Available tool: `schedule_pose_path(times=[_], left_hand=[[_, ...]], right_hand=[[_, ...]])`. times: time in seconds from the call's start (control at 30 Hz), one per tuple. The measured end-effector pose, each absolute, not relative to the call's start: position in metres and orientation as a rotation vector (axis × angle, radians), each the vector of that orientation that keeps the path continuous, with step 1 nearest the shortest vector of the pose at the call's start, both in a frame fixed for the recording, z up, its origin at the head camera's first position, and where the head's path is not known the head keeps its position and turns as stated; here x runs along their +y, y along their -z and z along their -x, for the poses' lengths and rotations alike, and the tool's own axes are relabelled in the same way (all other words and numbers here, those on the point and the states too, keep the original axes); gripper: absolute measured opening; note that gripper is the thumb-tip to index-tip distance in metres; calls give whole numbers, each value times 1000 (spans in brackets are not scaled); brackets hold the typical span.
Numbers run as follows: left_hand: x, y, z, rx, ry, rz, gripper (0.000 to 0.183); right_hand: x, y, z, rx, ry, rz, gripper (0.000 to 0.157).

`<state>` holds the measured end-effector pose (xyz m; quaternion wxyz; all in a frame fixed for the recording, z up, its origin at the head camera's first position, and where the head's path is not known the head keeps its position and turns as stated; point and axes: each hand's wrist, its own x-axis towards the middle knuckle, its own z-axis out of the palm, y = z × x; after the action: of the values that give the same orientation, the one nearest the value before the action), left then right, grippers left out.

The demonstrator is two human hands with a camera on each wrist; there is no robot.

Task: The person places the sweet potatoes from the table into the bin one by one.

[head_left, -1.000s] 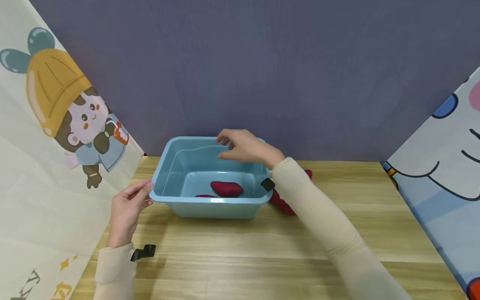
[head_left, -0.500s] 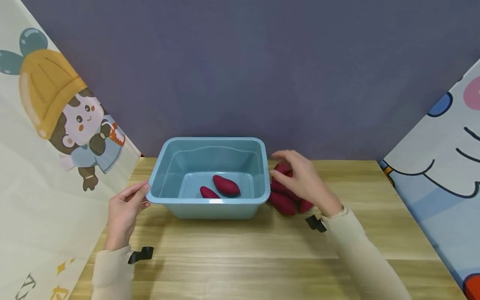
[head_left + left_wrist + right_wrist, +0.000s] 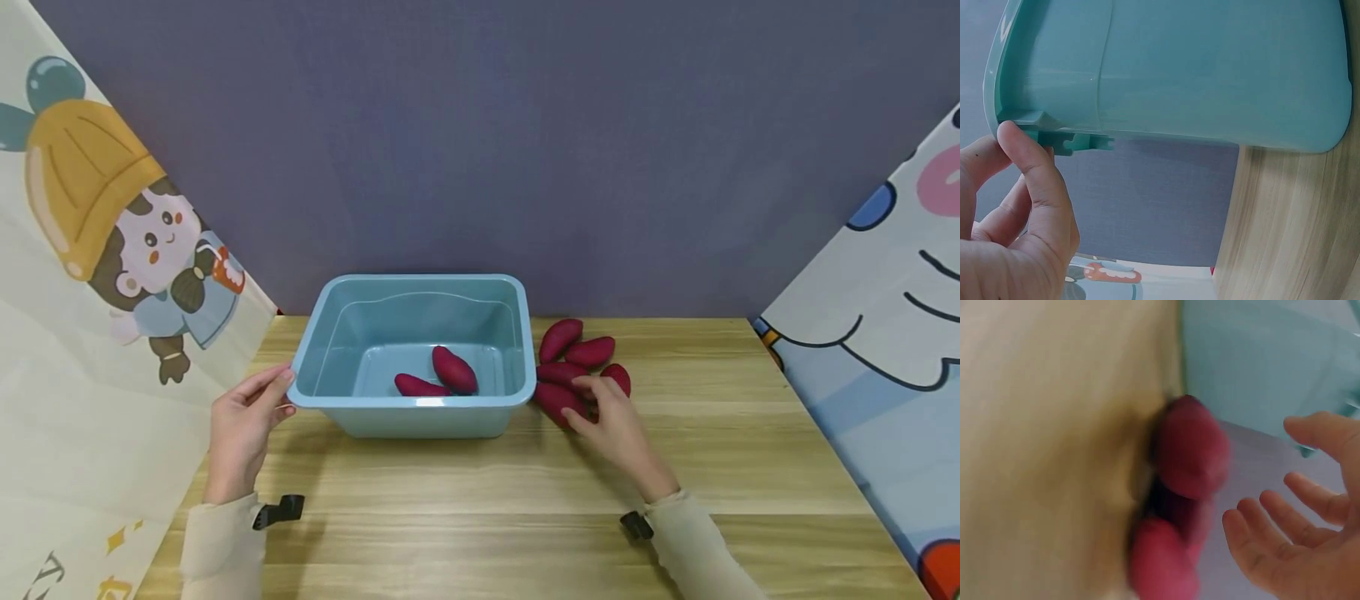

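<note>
A light blue plastic basin (image 3: pixel 420 423) stands on the wooden table. My left hand (image 3: pixel 242 437) pinches its left rim; in the left wrist view thumb and finger meet on the rim (image 3: pixel 990 94). Two dark red sweet potatoes lie inside, a plump one (image 3: pixel 454 371) and one (image 3: pixel 417 386) partly hidden by the front wall. Several more lie to the right of the basin. Over the nearest sweet potato (image 3: pixel 553 402) hovers my right hand (image 3: pixel 621 437), thumb and fingers spread. The blurred right wrist view has this hand (image 3: pixel 1316 544) apart from the sweet potatoes (image 3: pixel 1192 450).
Behind the table rises a grey-blue fabric wall (image 3: pixel 487 142). A cartoon-printed sheet (image 3: pixel 67 400) borders the left side, and another printed sheet (image 3: pixel 885 400) the right. Small black wrist mounts sit on both sleeves.
My right hand has moved from above the basin rightward and down to the sweet potatoes outside. The sweet potatoes inside have shifted slightly. My left hand keeps its place on the rim.
</note>
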<state>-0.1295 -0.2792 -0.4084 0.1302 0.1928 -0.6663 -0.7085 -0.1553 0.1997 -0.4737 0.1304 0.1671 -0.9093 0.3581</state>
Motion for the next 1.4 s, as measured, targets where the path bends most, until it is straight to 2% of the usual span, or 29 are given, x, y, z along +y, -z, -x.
schedule_pose_path(times=[0.3,0.57,1.4], left_hand=[[-279,408,129,-1942,2056,-590,40],[-280,411,130,-1943,2060,-588,41],[-281,408,129,-1953,2078,-582,44]], right_hand=[[193,495,151,-2707,-972,-342,54],[190,502,149,-2764,-997,-213,54],[193,499,157,-2785,-1088,-172,50]])
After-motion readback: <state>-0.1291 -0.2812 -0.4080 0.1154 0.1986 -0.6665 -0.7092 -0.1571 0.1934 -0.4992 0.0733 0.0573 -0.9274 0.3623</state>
